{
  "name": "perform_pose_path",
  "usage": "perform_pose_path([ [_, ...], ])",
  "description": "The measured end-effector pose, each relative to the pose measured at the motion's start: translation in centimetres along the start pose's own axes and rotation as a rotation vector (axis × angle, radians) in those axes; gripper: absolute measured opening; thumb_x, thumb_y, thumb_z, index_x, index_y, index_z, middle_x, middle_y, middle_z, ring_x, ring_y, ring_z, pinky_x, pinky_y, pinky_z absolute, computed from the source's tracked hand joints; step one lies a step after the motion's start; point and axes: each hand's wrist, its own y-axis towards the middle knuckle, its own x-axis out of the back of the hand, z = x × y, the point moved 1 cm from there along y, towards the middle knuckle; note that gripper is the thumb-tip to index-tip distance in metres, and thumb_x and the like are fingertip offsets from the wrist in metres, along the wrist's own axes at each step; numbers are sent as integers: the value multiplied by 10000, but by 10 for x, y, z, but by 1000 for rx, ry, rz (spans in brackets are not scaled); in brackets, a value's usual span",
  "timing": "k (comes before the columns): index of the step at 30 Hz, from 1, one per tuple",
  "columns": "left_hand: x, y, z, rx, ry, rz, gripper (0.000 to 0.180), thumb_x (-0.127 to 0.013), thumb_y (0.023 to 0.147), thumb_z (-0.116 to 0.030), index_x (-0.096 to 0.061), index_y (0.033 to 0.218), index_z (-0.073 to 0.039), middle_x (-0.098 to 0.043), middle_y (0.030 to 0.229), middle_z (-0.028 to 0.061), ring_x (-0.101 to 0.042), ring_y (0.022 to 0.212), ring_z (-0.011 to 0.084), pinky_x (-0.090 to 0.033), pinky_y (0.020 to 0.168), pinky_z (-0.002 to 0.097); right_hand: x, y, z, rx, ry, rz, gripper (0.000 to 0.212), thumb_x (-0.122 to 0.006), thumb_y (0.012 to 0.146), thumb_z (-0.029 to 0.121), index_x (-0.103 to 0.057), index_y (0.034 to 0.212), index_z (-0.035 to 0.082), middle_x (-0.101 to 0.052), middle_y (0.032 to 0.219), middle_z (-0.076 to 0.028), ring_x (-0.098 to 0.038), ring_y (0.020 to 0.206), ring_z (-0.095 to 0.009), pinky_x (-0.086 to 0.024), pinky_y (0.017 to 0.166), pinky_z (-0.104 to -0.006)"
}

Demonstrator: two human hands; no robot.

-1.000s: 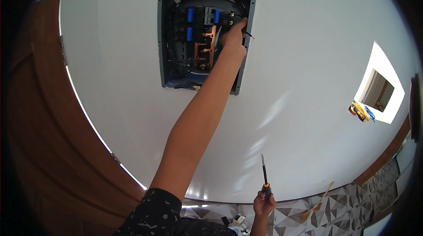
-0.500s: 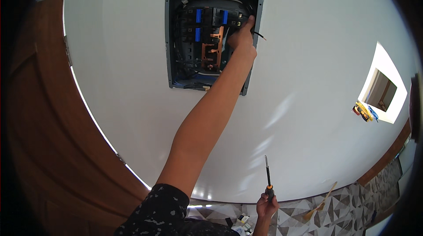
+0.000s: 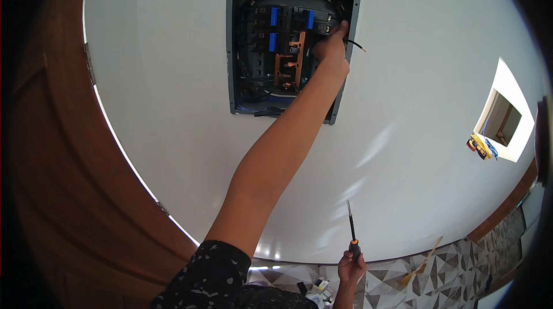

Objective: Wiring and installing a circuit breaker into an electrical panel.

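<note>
A grey metal breaker panel (image 3: pixel 231 49) is set in the white wall, with black breakers with blue switches (image 3: pixel 274 17) and copper bus bars (image 3: pixel 299 58) inside. My left hand (image 3: pixel 332 45) reaches into its right side, fingers closed on a black wire (image 3: pixel 356 45) beside the right-hand breaker. The wire's bare end sticks out past the panel's right edge; my hand hides the rest. Low in front of me my right hand (image 3: pixel 352 267) grips the dark and orange handle of a screwdriver (image 3: pixel 352 228), its shaft pointing up, well apart from the panel.
A brown wooden door (image 3: pixel 63 136) stands at the left. On the right, a square wall opening (image 3: pixel 500 119) has yellow-handled tools (image 3: pixel 479 146) on its sill. A broom (image 3: pixel 420 268) and small white packages (image 3: pixel 318 291) lie over the patterned floor (image 3: pixel 380 294).
The panel and my left hand with the wire appear slightly farther right in the picture. Both hands keep their grips, and the screwdriver stays nearly where it was.
</note>
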Motion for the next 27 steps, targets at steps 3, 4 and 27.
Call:
perform_pose_path([
  [3, -2, -5, -1, 0, -13, 22, 279, -850, 783, -142, -727, 987, 3, -730, 1007, 95, -661, 918, 186, -510, 827, 318, 0, 1, -5, 4, 13, -11, 305, -609, 922, 114, -596, 1217, 39, -579, 1318, -169, -607, 955, -241, -569, 810, -285],
  [4, -5, -10, 0, 12, -12, 25, 279, -850, 783, -142, -727, 987, 3, -730, 1007, 95, -661, 918, 186, -510, 827, 318, 0, 1, -5, 9, 24, -6, 320, -609, 919, 112, -598, 1231, 38, -578, 1319, -169, -606, 959, -244, -569, 810, -287],
  [27, -5, -34, -13, -18, 90, -24, 251, -804, 836, -143, -711, 1018, 3, -714, 1052, 92, -663, 922, 204, -534, 789, 350, -294, 114, 60, 720, -623, 155, 236, -586, 977, 147, -556, 1158, -2, -610, 919, -99, -581, 783, -163, -472, 689, -238],
])
